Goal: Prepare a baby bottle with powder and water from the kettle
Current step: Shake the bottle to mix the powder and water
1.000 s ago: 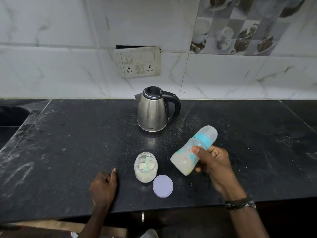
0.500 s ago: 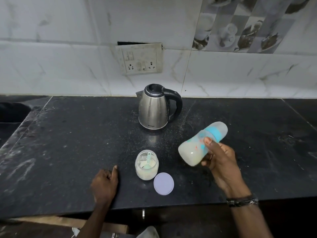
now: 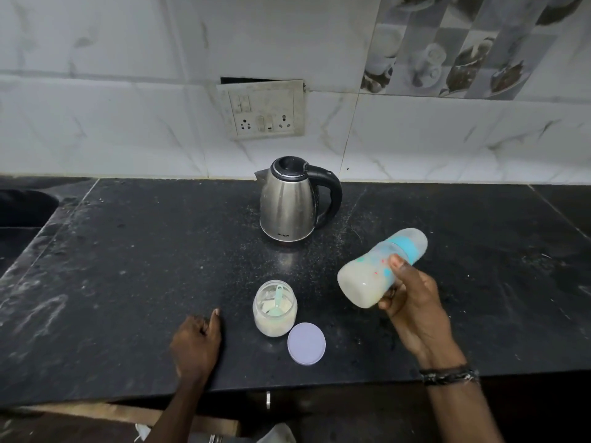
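Observation:
My right hand (image 3: 412, 302) grips a capped baby bottle (image 3: 367, 279) above the counter, tilted so its clear cap and blue collar point up and to the right. Milky liquid fills its lower part. My left hand (image 3: 198, 340) rests on the black counter (image 3: 128, 266) near the front edge, fingers curled under, holding nothing. Between the hands stands an open jar of powder (image 3: 275, 310) with a pale green scoop in it. Its lilac lid (image 3: 306, 343) lies flat beside it. A steel kettle (image 3: 287, 203) with a black handle stands farther back.
A white tiled wall rises behind the counter, with a socket plate (image 3: 263, 108) above the kettle. At the far left the counter drops to a dark sink (image 3: 22, 209). The counter's front edge runs just below my wrists.
The bottle in my right hand has swung up and to the right and lies flatter than before. My left hand and the jar have stayed in place.

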Motion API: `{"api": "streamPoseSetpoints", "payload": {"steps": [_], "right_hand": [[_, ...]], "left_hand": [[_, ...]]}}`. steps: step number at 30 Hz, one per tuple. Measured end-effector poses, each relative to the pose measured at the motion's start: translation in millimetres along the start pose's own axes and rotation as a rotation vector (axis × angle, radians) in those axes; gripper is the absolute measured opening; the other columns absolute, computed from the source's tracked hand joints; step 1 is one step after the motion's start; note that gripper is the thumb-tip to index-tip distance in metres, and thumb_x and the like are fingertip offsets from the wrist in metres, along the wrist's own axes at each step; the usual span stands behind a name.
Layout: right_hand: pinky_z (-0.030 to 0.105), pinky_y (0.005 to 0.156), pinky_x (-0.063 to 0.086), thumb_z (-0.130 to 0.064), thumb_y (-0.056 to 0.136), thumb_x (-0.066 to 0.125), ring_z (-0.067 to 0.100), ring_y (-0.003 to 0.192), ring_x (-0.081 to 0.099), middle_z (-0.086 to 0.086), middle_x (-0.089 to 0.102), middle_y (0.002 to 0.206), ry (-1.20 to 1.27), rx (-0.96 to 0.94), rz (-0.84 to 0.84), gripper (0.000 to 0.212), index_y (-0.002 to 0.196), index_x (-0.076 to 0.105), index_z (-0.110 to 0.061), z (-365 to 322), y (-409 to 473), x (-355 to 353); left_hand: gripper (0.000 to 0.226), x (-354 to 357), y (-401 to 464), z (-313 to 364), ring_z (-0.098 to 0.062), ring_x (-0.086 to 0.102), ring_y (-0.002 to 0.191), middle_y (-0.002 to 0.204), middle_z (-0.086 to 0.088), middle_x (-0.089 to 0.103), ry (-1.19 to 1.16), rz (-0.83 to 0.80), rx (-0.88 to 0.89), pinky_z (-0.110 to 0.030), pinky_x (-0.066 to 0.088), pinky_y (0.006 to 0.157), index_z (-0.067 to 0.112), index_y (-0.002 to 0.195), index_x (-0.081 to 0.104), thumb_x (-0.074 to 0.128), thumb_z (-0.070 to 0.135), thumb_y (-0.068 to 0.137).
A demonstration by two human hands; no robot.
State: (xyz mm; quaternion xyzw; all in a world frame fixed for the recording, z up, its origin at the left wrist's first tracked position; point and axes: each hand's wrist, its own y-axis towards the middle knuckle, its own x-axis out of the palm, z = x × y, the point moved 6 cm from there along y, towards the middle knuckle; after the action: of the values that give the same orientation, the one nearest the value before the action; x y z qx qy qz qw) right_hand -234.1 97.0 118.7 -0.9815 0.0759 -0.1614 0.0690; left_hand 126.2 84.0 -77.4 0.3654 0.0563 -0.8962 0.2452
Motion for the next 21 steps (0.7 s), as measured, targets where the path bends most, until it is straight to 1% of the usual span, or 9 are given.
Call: {"api": "streamPoseSetpoints", "payload": {"steps": [3,4,7,10,13,15,16,18,21], "right_hand": [[0.02,0.04,0.043,-0.058,0.041,0.088,0.013,0.053,0.062,0.012,0.075,0.075,-0.224,-0.014,-0.106,0.065,0.083,0.077,-0.01,1.0,-1.2,6.1],[0.021,0.042,0.045,-0.055,0.044,0.088,0.014,0.054,0.063,0.011,0.074,0.075,-0.194,-0.021,-0.15,0.059,0.082,0.077,-0.011,1.9,-3.7,9.9],[0.021,0.042,0.045,-0.046,0.049,0.088,0.012,0.053,0.061,0.009,0.072,0.072,-0.029,-0.029,-0.067,0.056,0.084,0.073,-0.006,-2.4,-0.1,4.2],[0.02,0.041,0.044,-0.041,0.054,0.085,0.016,0.055,0.062,0.013,0.075,0.077,-0.198,-0.015,-0.101,0.046,0.084,0.075,-0.008,-1.1,1.6,5.3],[0.026,0.05,0.047,-0.048,0.051,0.089,0.019,0.058,0.061,0.013,0.072,0.076,-0.069,-0.006,-0.119,0.051,0.08,0.076,-0.008,2.6,-3.6,10.1],[0.022,0.045,0.046,-0.039,0.057,0.088,0.016,0.056,0.059,0.011,0.073,0.074,-0.034,0.009,-0.042,0.041,0.08,0.075,-0.008,2.9,-0.4,3.3],[0.02,0.041,0.044,-0.036,0.056,0.088,0.016,0.055,0.059,0.011,0.074,0.074,-0.126,0.02,-0.033,0.039,0.079,0.075,-0.008,3.6,0.2,2.4],[0.021,0.042,0.045,-0.043,0.053,0.086,0.017,0.056,0.06,0.012,0.074,0.075,-0.213,0.028,-0.12,0.044,0.08,0.077,-0.01,6.9,-2.6,8.1],[0.028,0.058,0.056,-0.048,0.043,0.092,0.017,0.068,0.069,0.008,0.074,0.082,0.137,0.035,-0.101,0.054,0.083,0.079,-0.013,9.3,-5.7,8.1]], "left_hand": [[0.052,-0.4,0.9,-2.1,-0.021,0.052,0.05,0.053,-0.003,0.054,0.012,0.013,-0.001,-0.033,0.038,0.055,0.011,0.052,0.051,0.071,0.033,0.094],[0.051,-0.9,1.8,-2.0,-0.021,0.052,0.05,0.052,-0.003,0.053,0.017,0.017,-0.006,-0.032,0.036,0.055,0.01,0.052,0.051,0.072,0.033,0.093],[0.051,0.1,0.8,1.6,-0.019,0.05,0.048,0.05,-0.002,0.052,0.026,0.007,-0.004,-0.03,0.031,0.053,0.011,0.052,0.051,0.071,0.032,0.094],[0.051,-0.8,1.2,1.4,-0.017,0.05,0.049,0.051,-0.002,0.053,0.023,0.015,0.003,-0.03,0.03,0.053,0.011,0.051,0.052,0.072,0.032,0.094],[0.051,-0.5,2.1,1.8,-0.021,0.052,0.05,0.053,-0.003,0.054,0.016,0.013,-0.009,-0.032,0.036,0.054,0.01,0.052,0.051,0.072,0.032,0.094],[0.052,0.9,0.6,1.5,-0.019,0.051,0.049,0.053,-0.002,0.053,0.017,0.007,-0.001,-0.031,0.034,0.054,0.011,0.051,0.051,0.071,0.032,0.094],[0.052,1.0,0.4,0.6,-0.019,0.051,0.049,0.053,-0.002,0.054,0.017,0.004,0.0,-0.03,0.033,0.054,0.012,0.051,0.051,0.071,0.032,0.094],[0.052,-0.3,1.4,0.7,-0.02,0.052,0.049,0.052,-0.003,0.054,0.021,0.018,0.0,-0.03,0.035,0.055,0.012,0.05,0.051,0.071,0.032,0.094],[0.054,-0.8,3.0,1.3,-0.021,0.051,0.048,0.051,-0.003,0.053,0.031,0.015,-0.002,-0.031,0.034,0.055,0.012,0.049,0.049,0.072,0.031,0.094]]}}
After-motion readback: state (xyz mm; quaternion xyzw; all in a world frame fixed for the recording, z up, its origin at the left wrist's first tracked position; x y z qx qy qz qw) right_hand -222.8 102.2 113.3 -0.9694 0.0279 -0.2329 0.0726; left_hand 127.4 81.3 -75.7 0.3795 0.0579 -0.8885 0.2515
